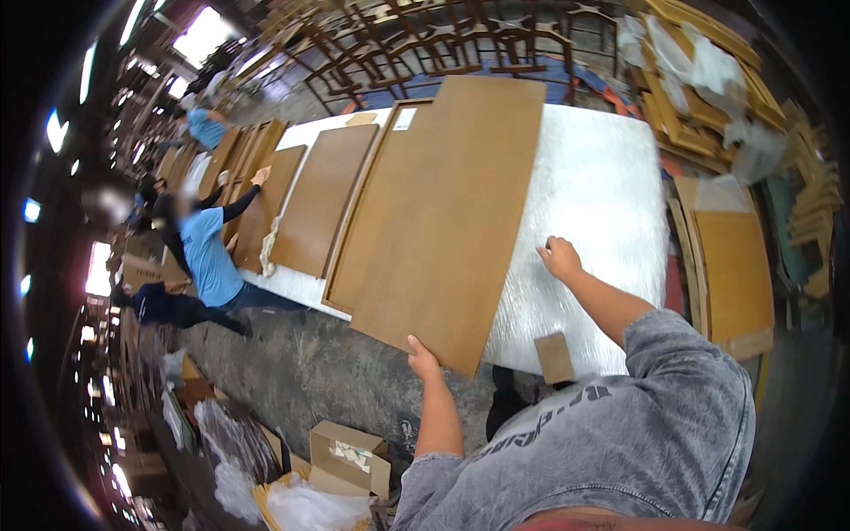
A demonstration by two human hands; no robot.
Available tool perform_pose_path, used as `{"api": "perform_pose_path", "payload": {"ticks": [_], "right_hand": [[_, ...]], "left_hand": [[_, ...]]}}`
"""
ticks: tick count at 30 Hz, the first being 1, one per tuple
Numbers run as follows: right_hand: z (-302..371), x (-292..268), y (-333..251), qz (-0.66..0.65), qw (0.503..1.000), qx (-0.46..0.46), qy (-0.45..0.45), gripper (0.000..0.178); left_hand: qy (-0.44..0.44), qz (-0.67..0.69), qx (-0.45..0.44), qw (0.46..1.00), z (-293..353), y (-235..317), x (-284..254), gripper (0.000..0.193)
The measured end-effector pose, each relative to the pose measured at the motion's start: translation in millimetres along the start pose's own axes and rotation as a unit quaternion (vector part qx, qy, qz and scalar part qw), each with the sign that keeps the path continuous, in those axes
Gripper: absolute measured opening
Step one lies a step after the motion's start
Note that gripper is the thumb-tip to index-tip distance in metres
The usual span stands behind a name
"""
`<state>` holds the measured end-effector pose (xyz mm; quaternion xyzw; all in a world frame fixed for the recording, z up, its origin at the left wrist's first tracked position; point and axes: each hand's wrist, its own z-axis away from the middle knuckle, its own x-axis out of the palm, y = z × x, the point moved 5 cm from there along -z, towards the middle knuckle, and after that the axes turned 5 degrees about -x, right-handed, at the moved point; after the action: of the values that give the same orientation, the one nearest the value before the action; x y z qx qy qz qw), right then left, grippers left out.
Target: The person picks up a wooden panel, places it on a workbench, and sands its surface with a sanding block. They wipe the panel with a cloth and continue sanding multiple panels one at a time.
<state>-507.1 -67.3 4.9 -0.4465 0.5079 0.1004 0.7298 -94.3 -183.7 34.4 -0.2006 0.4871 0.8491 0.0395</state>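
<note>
A large brown wooden panel (pixel 434 221) lies slanted across the table, overlapping a framed wooden panel (pixel 363 239) on its left. At the panel's near edge, my left hand (pixel 423 358) grips it, thumb on top and fingers hidden underneath. My right hand (pixel 560 258) is over the white-wrapped tabletop (pixel 593 203), to the right of the panel and apart from it. Its fingers are curled in, and nothing shows in them. A small brown rectangular piece (pixel 554 357) rests at the table's near edge, close to my body.
Further left lie more wooden panels (pixel 328 199), where a co-worker in a blue shirt (pixel 208 252) handles one. An open cardboard box (pixel 347 456) and plastic wrap (pixel 226 442) are on the floor. Wooden frames (pixel 699 88) are stacked at right; chair frames (pixel 443 44) stand behind.
</note>
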Motion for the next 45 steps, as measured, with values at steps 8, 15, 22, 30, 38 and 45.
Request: {"api": "perform_pose_path", "payload": {"ticks": [8, 15, 22, 30, 38, 45], "right_hand": [[297.8, -22.3, 59.1, 0.078, 0.979, 0.083, 0.169, 0.025], [359.2, -9.6, 79.8, 0.009, 0.927, 0.356, 0.12, 0.021], [318.0, 61.8, 13.1, 0.033, 0.918, 0.395, -0.029, 0.059], [302.4, 64.0, 14.9, -0.008, 0.913, 0.401, -0.078, 0.066], [306.8, 56.8, 68.0, -0.134, 0.939, 0.309, -0.064, 0.034], [319.9, 52.8, 110.9, -0.504, 0.795, 0.304, -0.146, 0.026]], "left_hand": [[-0.31, 0.021, -0.097, 0.946, -36.2, -27.2, -19.6, 0.086], [-0.368, 0.041, -0.097, 0.924, -28.4, -33.3, -19.6, 0.083], [-0.405, 0.013, -0.085, 0.91, -35.1, -20.2, -26.1, 0.072], [-0.383, -0.009, -0.099, 0.918, -18.6, -24.0, -34.4, 0.073], [-0.379, 0.004, -0.1, 0.92, 32.9, -21.5, -26.0, 0.079], [-0.285, -0.057, -0.107, 0.951, 75.6, -24.9, -43.5, 0.088]]}}
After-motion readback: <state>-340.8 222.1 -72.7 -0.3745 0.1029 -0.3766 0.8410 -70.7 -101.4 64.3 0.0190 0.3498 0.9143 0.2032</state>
